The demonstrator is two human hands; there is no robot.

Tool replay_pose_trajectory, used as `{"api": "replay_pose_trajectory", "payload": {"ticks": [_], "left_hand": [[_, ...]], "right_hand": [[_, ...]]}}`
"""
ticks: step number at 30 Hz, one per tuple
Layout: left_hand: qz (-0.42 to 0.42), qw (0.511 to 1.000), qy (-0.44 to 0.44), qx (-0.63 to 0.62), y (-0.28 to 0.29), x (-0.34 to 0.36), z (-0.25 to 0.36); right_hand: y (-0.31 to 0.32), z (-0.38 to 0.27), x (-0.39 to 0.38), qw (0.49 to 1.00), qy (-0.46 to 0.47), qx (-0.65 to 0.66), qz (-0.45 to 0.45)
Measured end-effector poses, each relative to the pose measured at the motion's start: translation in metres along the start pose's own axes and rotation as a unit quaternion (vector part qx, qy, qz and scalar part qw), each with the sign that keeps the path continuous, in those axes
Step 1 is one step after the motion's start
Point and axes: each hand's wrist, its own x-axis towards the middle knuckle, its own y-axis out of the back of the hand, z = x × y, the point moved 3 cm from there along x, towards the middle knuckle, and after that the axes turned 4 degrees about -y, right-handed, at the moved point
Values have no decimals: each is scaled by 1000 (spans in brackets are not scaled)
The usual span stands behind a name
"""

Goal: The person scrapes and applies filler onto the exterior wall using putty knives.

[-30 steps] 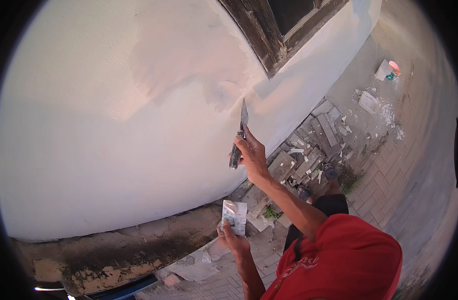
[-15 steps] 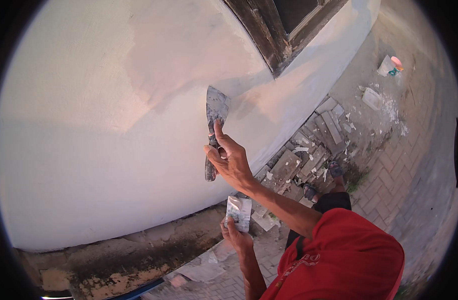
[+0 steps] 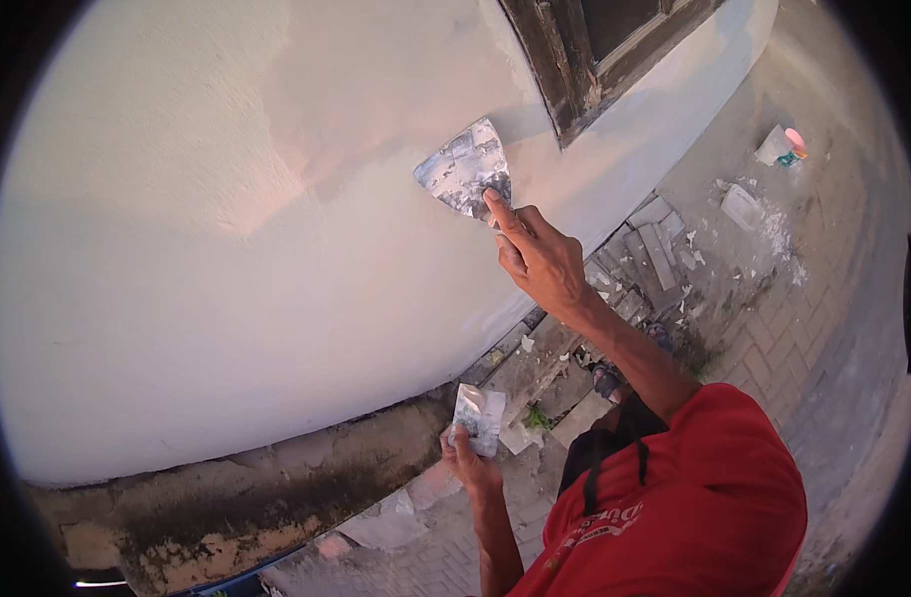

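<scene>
My right hand (image 3: 547, 257) is closed around the handle of a putty knife (image 3: 465, 169), with the index finger stretched onto its wide blade. Grey and white smears cover that blade, which lies against or just off the pale wall (image 3: 226, 348); I cannot tell which. Lower down, my left hand (image 3: 467, 466) grips a small flat plate (image 3: 478, 423), thumb on top. A lump of whitish putty (image 3: 469, 400) sits at the plate's upper end. Above and left of the knife, a pinkish-beige patch (image 3: 366, 80) shows on the wall.
A dark wooden window frame (image 3: 565, 90) is set into the wall at the top. Broken tiles and slabs (image 3: 659, 254) lie along its foot. Farther right are a white tray (image 3: 742, 207) among white crumbs and a white container (image 3: 774, 145). A stained ledge (image 3: 276, 507) runs below the wall.
My right hand has moved up and right, and the putty knife has turned so its broad blade face shows, tilted up-left. My left hand and the plate have hardly moved.
</scene>
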Motion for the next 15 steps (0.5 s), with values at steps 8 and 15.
{"api": "replay_pose_trajectory", "payload": {"ticks": [8,15], "left_hand": [[-2,1000,6,14,-8,-1,6],[-20,1000,20,10,-21,2,2]], "right_hand": [[-20,44,-21,999,12,-35,0],[-34,44,-84,989,-92,75,-92]]}}
